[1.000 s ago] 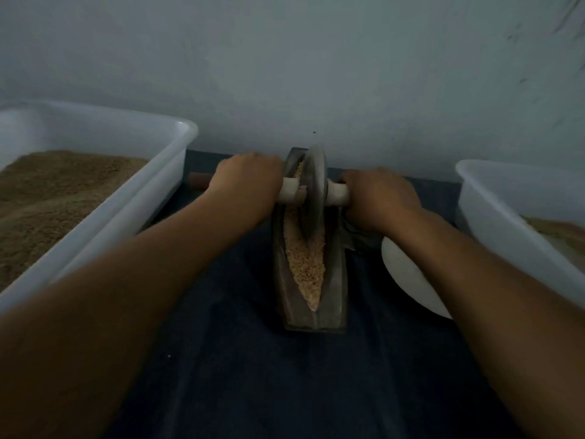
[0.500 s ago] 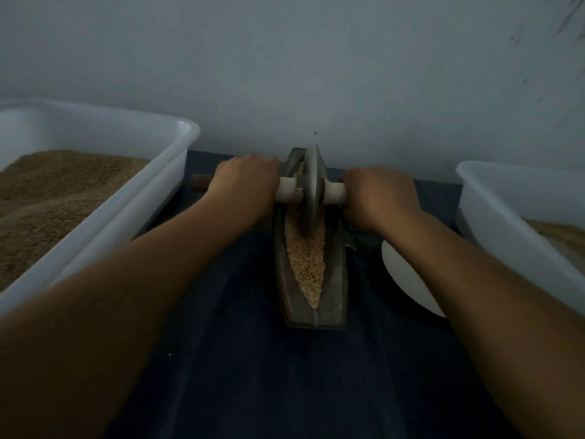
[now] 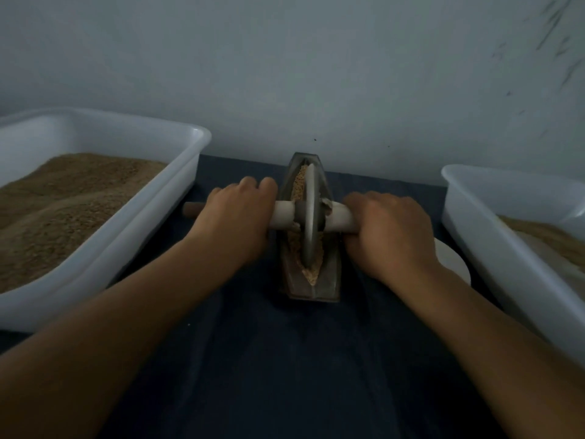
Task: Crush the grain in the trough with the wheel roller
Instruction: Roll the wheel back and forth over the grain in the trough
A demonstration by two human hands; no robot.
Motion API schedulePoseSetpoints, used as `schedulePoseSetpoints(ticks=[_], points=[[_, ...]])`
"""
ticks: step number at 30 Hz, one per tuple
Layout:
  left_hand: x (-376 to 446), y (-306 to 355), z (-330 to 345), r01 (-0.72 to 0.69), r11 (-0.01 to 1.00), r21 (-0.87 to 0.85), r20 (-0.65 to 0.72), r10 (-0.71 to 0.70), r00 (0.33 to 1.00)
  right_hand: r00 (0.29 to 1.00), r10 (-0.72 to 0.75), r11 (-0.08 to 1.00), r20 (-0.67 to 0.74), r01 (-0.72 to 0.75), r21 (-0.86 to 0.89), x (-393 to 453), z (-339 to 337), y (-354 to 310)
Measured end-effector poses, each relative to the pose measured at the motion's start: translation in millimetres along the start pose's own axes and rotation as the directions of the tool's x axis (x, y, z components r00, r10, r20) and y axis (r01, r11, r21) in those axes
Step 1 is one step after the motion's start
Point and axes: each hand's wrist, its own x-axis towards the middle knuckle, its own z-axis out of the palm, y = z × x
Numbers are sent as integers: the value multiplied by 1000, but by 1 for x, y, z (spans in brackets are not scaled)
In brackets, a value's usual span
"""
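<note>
Wheel roller upright in trough, grain seemingly coarse.

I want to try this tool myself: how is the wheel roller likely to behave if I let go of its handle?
The wheel roller is a thin disc standing on edge in the narrow trough, so it would probably roll along it or tip sideways. The left hand and right hand grip its handle on either side, suggesting it needs steadying. It looks stiff, probably heavy.

left hand fisted, apparently gripping; right hand likewise, forearms extended
</note>
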Motion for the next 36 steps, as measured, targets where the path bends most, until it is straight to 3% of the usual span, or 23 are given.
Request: schedulePoseSetpoints(ticks=[10,16,26,36], points=[[16,3,3,8,997,78,46,-12,999,997,-16,999,77,19,-41,5,14,6],[57,-1,13,44,994,101,91,-54,994,982,54,994,180,-36,-102,43,45,20],[98,-13,20,62,994,90,159,-75,984,872,173,984,458,-130,-123,108,65,33],[78,-2,14,29,991,131,60,-37,998,926,164,986,341,-165,-26,62,60,33]])
